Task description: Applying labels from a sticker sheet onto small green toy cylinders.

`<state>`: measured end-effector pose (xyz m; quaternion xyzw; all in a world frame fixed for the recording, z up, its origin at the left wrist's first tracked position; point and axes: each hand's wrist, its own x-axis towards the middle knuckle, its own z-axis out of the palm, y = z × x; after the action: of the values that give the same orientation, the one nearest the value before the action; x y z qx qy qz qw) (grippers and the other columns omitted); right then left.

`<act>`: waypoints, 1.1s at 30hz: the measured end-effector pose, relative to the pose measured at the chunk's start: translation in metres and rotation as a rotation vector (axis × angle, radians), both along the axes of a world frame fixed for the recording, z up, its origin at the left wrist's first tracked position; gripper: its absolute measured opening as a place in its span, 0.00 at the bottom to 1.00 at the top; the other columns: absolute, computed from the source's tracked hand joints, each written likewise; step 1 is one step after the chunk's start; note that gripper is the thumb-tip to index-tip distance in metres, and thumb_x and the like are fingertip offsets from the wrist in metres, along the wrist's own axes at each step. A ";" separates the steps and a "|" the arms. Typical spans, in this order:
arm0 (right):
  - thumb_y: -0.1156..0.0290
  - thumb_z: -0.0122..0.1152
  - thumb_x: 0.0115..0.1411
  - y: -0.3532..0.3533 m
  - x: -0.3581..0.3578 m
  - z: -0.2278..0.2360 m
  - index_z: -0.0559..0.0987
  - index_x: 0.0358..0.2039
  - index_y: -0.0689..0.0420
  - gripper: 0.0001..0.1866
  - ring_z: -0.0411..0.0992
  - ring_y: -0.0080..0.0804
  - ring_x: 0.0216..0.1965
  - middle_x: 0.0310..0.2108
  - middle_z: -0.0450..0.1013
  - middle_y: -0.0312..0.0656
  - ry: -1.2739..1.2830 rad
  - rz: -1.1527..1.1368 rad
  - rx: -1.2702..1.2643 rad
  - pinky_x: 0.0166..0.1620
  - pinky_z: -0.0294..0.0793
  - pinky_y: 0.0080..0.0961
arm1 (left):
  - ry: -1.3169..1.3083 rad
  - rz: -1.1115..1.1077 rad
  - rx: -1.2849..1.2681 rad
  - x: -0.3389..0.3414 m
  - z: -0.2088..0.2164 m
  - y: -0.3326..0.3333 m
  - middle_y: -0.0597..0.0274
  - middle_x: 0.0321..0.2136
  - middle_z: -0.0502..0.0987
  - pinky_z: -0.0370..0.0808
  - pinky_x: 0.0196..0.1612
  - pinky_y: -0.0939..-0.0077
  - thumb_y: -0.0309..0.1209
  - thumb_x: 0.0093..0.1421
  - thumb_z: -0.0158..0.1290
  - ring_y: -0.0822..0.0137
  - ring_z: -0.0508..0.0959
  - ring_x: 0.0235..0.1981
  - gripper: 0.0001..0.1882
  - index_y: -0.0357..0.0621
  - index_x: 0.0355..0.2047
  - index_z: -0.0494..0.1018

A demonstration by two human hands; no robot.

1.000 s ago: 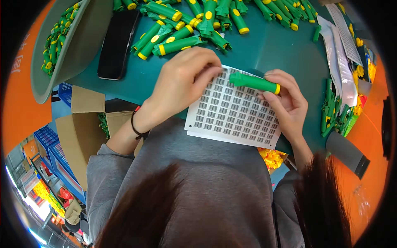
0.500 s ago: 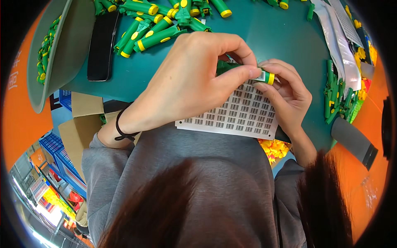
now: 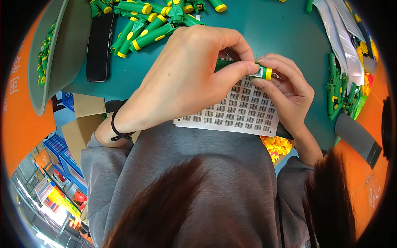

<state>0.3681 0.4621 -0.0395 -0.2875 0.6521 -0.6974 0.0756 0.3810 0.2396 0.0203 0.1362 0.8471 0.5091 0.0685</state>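
My left hand (image 3: 186, 72), with a black cord at its wrist, reaches across from the left and pinches a small green plastic tube with a yellow end band (image 3: 268, 74). A white barcode label (image 3: 259, 72) lies on the tube beside the band, and my left thumb tip touches its edge. My right hand (image 3: 291, 89) grips the tube's yellow end from the right, thumb below and fingers above. The tube's far part is hidden behind my left hand. Under both hands is a white sheet of barcode labels (image 3: 235, 113), partly covered by them.
Several green tubes with yellow ends (image 3: 153, 33) are heaped at the far side of the green table (image 3: 273, 31). A black phone (image 3: 99, 47) and a grey-green bin (image 3: 68, 49) stand left. More green pieces (image 3: 337, 91), plastic bags (image 3: 341, 41) and a grey strap-like piece (image 3: 357, 138) lie right.
The view has shifted slightly. Both hands keep their hold on the tube, and a little more of the label shows by my left thumb.
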 end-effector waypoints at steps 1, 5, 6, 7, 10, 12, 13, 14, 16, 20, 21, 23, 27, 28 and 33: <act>0.91 0.62 0.57 0.000 0.000 0.000 0.76 0.51 0.69 0.20 0.73 0.34 0.54 0.53 0.69 0.50 0.002 -0.002 0.011 0.57 0.81 0.29 | -0.010 0.006 0.007 0.000 -0.001 0.000 0.62 0.30 0.82 0.76 0.43 0.78 0.27 0.59 0.63 0.73 0.80 0.35 0.08 0.34 0.35 0.79; 0.90 0.62 0.57 0.001 0.000 0.001 0.76 0.51 0.69 0.20 0.73 0.35 0.54 0.53 0.70 0.50 -0.002 -0.008 0.014 0.56 0.82 0.29 | 0.015 0.010 0.008 0.000 -0.001 0.002 0.62 0.30 0.81 0.76 0.43 0.77 0.27 0.59 0.63 0.72 0.81 0.34 0.08 0.34 0.34 0.79; 0.90 0.62 0.57 0.001 -0.001 0.002 0.76 0.51 0.69 0.20 0.73 0.35 0.54 0.53 0.70 0.50 -0.003 -0.006 0.014 0.56 0.82 0.29 | 0.014 0.012 0.007 0.000 -0.001 0.002 0.62 0.30 0.81 0.76 0.43 0.77 0.27 0.59 0.63 0.72 0.81 0.34 0.08 0.34 0.34 0.79; 0.90 0.62 0.57 0.001 -0.002 0.003 0.76 0.51 0.69 0.20 0.73 0.35 0.54 0.54 0.69 0.50 -0.001 -0.002 0.033 0.56 0.81 0.30 | 0.008 0.013 0.012 -0.001 -0.001 0.002 0.62 0.30 0.81 0.76 0.42 0.78 0.27 0.59 0.63 0.72 0.81 0.34 0.08 0.34 0.34 0.79; 0.90 0.62 0.56 0.002 -0.002 0.004 0.76 0.51 0.69 0.20 0.73 0.35 0.54 0.53 0.70 0.49 -0.005 -0.011 0.048 0.56 0.81 0.29 | -0.011 0.000 0.059 -0.004 -0.004 0.002 0.63 0.30 0.81 0.76 0.42 0.79 0.28 0.59 0.64 0.74 0.81 0.35 0.08 0.35 0.35 0.78; 0.90 0.63 0.56 0.003 -0.002 0.006 0.77 0.51 0.68 0.20 0.73 0.36 0.54 0.53 0.71 0.49 -0.003 -0.006 0.041 0.56 0.81 0.29 | -0.015 0.002 0.100 -0.002 -0.007 0.002 0.63 0.30 0.81 0.76 0.42 0.80 0.28 0.59 0.64 0.75 0.80 0.35 0.09 0.36 0.35 0.78; 0.89 0.64 0.56 0.004 0.000 0.009 0.77 0.50 0.67 0.20 0.74 0.36 0.53 0.52 0.72 0.49 0.030 0.016 0.111 0.54 0.80 0.28 | -0.150 -0.031 0.117 -0.001 -0.009 0.003 0.64 0.30 0.81 0.75 0.40 0.81 0.29 0.60 0.63 0.76 0.80 0.35 0.09 0.37 0.35 0.78; 0.88 0.65 0.55 0.005 -0.002 0.012 0.78 0.50 0.66 0.20 0.75 0.36 0.51 0.51 0.73 0.49 0.072 0.039 0.178 0.53 0.79 0.28 | -0.277 -0.063 0.131 -0.002 -0.011 0.002 0.64 0.30 0.81 0.74 0.38 0.82 0.30 0.61 0.63 0.78 0.80 0.35 0.09 0.37 0.36 0.78; 0.87 0.67 0.55 0.008 -0.006 0.009 0.79 0.49 0.66 0.20 0.75 0.36 0.50 0.50 0.74 0.48 0.121 0.072 0.166 0.52 0.78 0.28 | -0.325 -0.124 0.252 0.000 -0.022 0.001 0.65 0.29 0.80 0.73 0.37 0.82 0.32 0.62 0.62 0.79 0.78 0.34 0.10 0.38 0.36 0.78; 0.85 0.71 0.50 -0.004 -0.007 0.015 0.78 0.51 0.64 0.25 0.74 0.34 0.48 0.46 0.76 0.45 0.033 0.124 0.074 0.53 0.74 0.29 | -0.401 -0.192 0.267 0.003 -0.013 -0.009 0.62 0.24 0.79 0.69 0.28 0.79 0.40 0.65 0.59 0.78 0.74 0.25 0.15 0.38 0.37 0.80; 0.84 0.73 0.48 -0.007 -0.009 0.020 0.77 0.52 0.64 0.28 0.74 0.33 0.48 0.45 0.77 0.45 0.013 0.137 0.080 0.53 0.74 0.29 | -0.466 -0.184 0.234 0.005 -0.007 -0.015 0.59 0.20 0.79 0.67 0.24 0.75 0.44 0.65 0.58 0.75 0.72 0.20 0.19 0.39 0.37 0.82; 0.80 0.75 0.47 -0.017 -0.030 0.036 0.76 0.54 0.62 0.31 0.74 0.33 0.48 0.46 0.77 0.43 0.150 0.220 0.167 0.52 0.74 0.28 | -0.105 0.073 0.322 0.022 -0.002 -0.028 0.62 0.21 0.78 0.69 0.25 0.78 0.39 0.67 0.56 0.76 0.72 0.20 0.14 0.41 0.42 0.82; 0.67 0.73 0.54 -0.054 -0.068 0.048 0.77 0.51 0.61 0.25 0.73 0.30 0.44 0.44 0.76 0.40 0.123 -0.072 0.376 0.47 0.74 0.26 | 0.399 0.914 0.057 0.031 0.044 -0.136 0.61 0.34 0.83 0.77 0.38 0.76 0.32 0.70 0.52 0.70 0.81 0.34 0.14 0.36 0.49 0.78; 0.59 0.71 0.57 -0.064 -0.082 0.046 0.76 0.50 0.61 0.25 0.73 0.28 0.42 0.43 0.75 0.39 0.240 -0.175 0.566 0.46 0.73 0.26 | 0.637 1.017 -0.187 0.031 0.044 -0.160 0.60 0.36 0.83 0.77 0.39 0.75 0.31 0.68 0.53 0.68 0.81 0.34 0.14 0.37 0.49 0.78; 0.56 0.65 0.62 -0.075 -0.114 0.009 0.80 0.42 0.60 0.19 0.73 0.34 0.33 0.36 0.75 0.42 0.720 -0.321 0.963 0.40 0.74 0.28 | 0.994 0.857 -0.556 0.009 0.022 -0.131 0.55 0.41 0.82 0.76 0.45 0.72 0.27 0.61 0.61 0.63 0.81 0.42 0.12 0.39 0.45 0.79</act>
<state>0.2544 0.3872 -0.0310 -0.3366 0.9132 -0.1870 -0.1337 0.3903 0.1081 0.0426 -0.0151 0.8556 0.1338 -0.4999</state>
